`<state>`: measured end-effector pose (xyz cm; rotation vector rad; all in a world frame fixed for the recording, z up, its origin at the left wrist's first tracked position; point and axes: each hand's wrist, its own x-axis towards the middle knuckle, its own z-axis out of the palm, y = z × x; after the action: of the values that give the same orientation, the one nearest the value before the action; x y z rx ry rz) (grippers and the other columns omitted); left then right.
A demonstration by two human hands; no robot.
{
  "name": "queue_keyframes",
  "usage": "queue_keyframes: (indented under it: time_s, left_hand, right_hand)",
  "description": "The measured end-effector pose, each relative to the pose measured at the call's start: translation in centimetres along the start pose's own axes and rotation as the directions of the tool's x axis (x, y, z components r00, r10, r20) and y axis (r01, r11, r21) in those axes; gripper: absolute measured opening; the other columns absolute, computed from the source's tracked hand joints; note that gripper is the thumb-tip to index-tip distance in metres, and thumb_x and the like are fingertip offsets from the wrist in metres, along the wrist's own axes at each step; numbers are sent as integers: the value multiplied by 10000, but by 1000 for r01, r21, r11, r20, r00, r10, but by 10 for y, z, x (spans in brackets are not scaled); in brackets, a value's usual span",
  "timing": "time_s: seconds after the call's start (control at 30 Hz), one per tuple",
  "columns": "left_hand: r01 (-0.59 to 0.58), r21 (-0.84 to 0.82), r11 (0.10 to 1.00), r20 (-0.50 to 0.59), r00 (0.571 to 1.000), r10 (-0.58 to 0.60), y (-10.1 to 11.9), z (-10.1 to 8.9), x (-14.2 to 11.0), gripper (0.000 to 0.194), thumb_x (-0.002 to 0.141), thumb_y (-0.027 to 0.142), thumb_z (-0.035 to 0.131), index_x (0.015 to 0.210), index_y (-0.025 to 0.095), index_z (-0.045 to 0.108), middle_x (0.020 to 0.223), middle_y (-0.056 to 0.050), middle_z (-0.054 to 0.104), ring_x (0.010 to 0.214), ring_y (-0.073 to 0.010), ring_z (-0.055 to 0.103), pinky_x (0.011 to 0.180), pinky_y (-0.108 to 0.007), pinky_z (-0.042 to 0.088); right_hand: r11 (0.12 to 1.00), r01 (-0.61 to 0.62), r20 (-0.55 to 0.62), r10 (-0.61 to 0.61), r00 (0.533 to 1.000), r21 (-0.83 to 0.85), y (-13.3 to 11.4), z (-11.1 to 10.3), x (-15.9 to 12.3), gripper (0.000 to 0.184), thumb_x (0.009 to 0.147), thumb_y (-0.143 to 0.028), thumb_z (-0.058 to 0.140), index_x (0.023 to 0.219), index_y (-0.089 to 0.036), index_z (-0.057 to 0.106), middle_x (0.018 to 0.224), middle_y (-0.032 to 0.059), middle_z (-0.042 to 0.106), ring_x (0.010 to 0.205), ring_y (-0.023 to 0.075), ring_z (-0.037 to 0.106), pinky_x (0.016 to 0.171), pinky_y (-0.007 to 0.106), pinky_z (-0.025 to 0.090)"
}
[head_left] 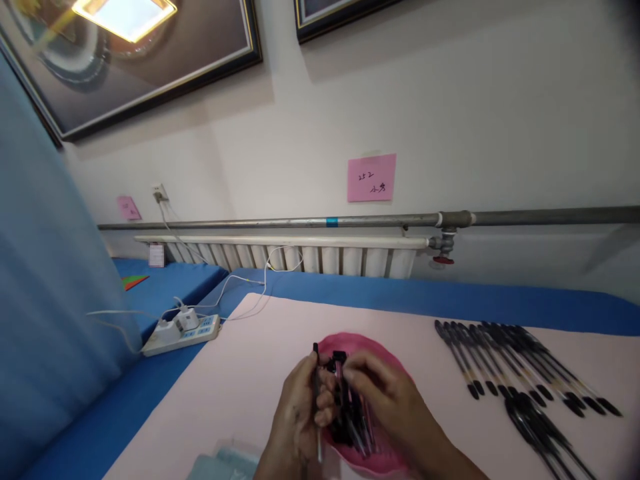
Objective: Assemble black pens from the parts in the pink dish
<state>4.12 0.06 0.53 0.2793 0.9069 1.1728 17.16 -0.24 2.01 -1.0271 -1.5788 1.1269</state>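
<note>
My left hand (297,407) is closed around a thin pen (320,447) with a black top end, held upright at the left side of a pink bowl (373,343). Inside the bowl lie several black and clear pens or pen parts (357,427), partly covered by my hands. Over the bowl's right side, my right hand (395,400) has its thumb and forefinger pinched together close to these pieces. Blur and the fingers hide what, if anything, is in that pinch.
Several black-ended pens (493,360) lie in a slanted row on the pink sheet (240,380) to the right, with another bunch (535,427) nearer me. A light-blue cloth (223,465) sits at the front. A power strip (183,333) with white cables is on the left.
</note>
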Motion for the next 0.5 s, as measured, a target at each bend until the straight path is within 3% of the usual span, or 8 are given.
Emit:
queue_keyframes:
  time_s: [0.1, 0.23, 0.33, 0.5]
  left_hand:
    - [-67, -90, 994, -60, 996, 62, 8, -3, 1, 158, 831, 289, 455, 775, 147, 493, 454, 42, 472, 281, -12, 269, 299, -122, 124]
    - [-92, -150, 984, -73, 994, 82, 12, -4, 0, 115, 834, 260, 435, 791, 162, 479, 456, 43, 479, 273, -20, 268, 300, -129, 129]
    - [-123, -133, 984, -85, 990, 112, 12, -1, -2, 127, 823, 272, 452, 830, 153, 495, 486, 24, 521, 273, -25, 298, 300, -133, 148]
    - [-102, -90, 991, -90, 991, 94, 11, 3, -7, 179, 810, 307, 460, 826, 143, 529, 448, 23, 500, 262, -41, 321, 297, -148, 173]
  right_hand:
    - [953, 245, 259, -196, 946, -175, 0, 12, -18, 114, 786, -156, 500, 776, -202, 604, 748, 1, 628, 689, 127, 578, 634, 221, 445]
    - [674, 624, 435, -461, 773, -396, 28, 31, -30, 124, 793, -173, 524, 871, -210, 612, 663, -4, 580, 582, 121, 518, 537, 213, 403]
    - [583, 687, 414, -548, 726, -433, 40, 37, -28, 195, 844, -120, 412, 877, -191, 591, 677, 16, 580, 597, 124, 518, 555, 214, 418]
    - [607, 693, 366, -588, 721, -389, 28, 33, -25, 193, 882, -127, 372, 829, -179, 550, 725, 39, 599, 688, 140, 554, 651, 233, 463]
